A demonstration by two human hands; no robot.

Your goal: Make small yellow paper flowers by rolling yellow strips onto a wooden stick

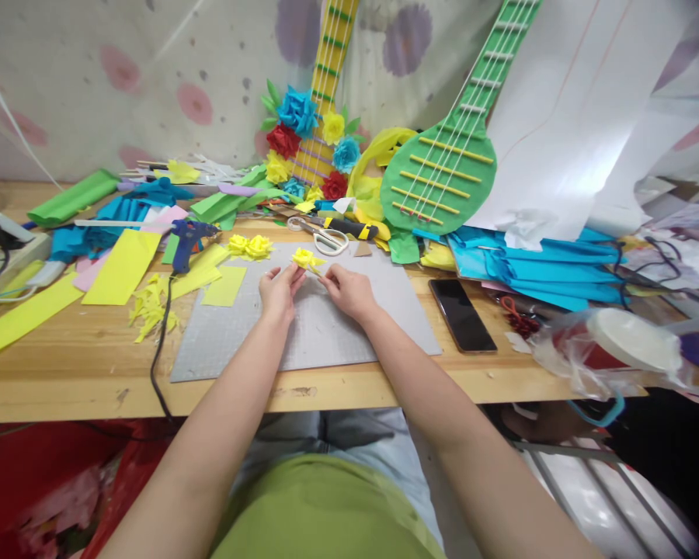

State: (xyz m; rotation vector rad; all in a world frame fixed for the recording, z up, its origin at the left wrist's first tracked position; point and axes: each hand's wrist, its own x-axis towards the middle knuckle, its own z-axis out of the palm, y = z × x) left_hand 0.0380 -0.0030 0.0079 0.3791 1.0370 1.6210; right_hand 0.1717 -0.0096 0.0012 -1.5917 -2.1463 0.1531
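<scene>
My left hand (pixel 278 292) pinches a small yellow paper flower (pixel 306 258) above the grey cutting mat (pixel 338 341). At the flower's right side my right hand (pixel 349 290) is closed, thumb against fingers, around something thin that I cannot make out. Two finished-looking yellow paper flowers (pixel 250 247) lie at the mat's upper left edge. Below them is a yellow paper square (pixel 224 286). Beyond my hands rest white-handled scissors (pixel 331 241) and a yellow-and-black tool handle (pixel 350 227), perhaps a utility knife.
A blue glue gun (pixel 187 242) stands left, its cord hanging over the table edge. Yellow scraps (pixel 153 307) lie beside it. To the right are a phone (pixel 462 314) and a bagged lidded container (pixel 611 341). Behind stand a green paper instrument (pixel 439 182) and a yellow flowered one (pixel 329 70).
</scene>
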